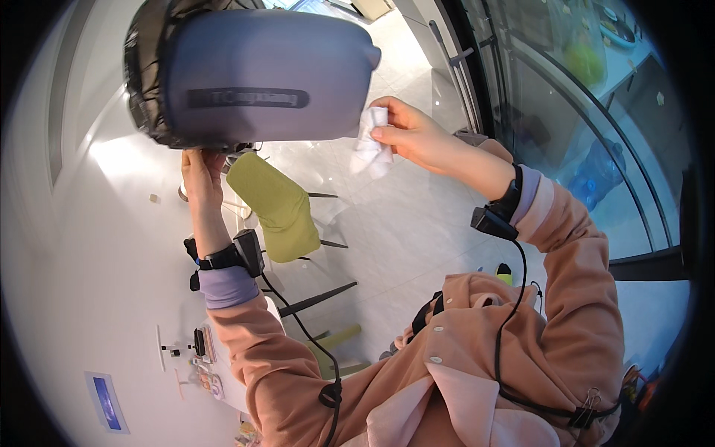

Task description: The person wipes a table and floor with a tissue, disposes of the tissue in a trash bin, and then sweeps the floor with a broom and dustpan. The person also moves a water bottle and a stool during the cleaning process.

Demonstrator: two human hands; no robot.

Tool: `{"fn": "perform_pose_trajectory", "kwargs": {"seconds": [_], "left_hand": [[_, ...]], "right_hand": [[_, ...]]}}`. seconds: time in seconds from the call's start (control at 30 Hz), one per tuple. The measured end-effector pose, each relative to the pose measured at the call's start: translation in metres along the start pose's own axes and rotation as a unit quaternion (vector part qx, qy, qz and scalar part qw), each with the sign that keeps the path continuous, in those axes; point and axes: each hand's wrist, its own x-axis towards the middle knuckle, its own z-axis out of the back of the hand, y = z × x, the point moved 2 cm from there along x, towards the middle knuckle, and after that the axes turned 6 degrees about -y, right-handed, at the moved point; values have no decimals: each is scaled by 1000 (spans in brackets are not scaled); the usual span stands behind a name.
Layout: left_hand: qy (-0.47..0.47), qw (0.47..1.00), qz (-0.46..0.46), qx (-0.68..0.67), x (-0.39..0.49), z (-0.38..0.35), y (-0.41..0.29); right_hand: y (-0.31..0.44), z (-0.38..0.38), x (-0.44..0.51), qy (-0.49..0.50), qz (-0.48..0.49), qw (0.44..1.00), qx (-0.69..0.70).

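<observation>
A blue-grey plastic bin (268,61) is held up close to the camera, lying on its side with its lined mouth to the left. Writing on a dark strip marks its wall. A crumpled black bin liner (148,84) wraps the mouth. From below, my left hand (202,176) grips the lined rim; its fingertips are hidden behind the liner. Beside the bin's base, my right hand (410,134) pinches a folded white cloth or tissue (373,145) between thumb and fingers. Whether the cloth touches the bin cannot be told.
A chair with a green cover (279,212) stands on the tiled floor (402,223) below the bin. To the right are black-framed glass doors (558,117), with a blue water bottle (597,173) behind them. Cables (304,324) run along both my sleeves.
</observation>
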Motion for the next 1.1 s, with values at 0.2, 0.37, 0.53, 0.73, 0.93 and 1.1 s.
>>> {"fn": "perform_pose_trajectory", "kwargs": {"seconds": [0.2,0.37,0.53,0.73,0.93,1.1], "left_hand": [[-27,998,41,50,-4,18,27],[-9,994,107,-12,-16,37,37],[13,994,105,-33,-25,37,37],[19,991,120,-52,-24,29,30],[-28,992,110,-62,-28,22,31],[7,994,111,-11,-23,38,33]], "right_hand": [[-1,30,-16,-5,-37,999,24],[-3,61,-11,-104,-16,995,-3],[31,52,6,-133,200,955,-176],[43,-15,19,-83,437,870,-212],[16,-36,0,-39,485,751,-446],[-10,-14,0,74,422,735,-526]]}}
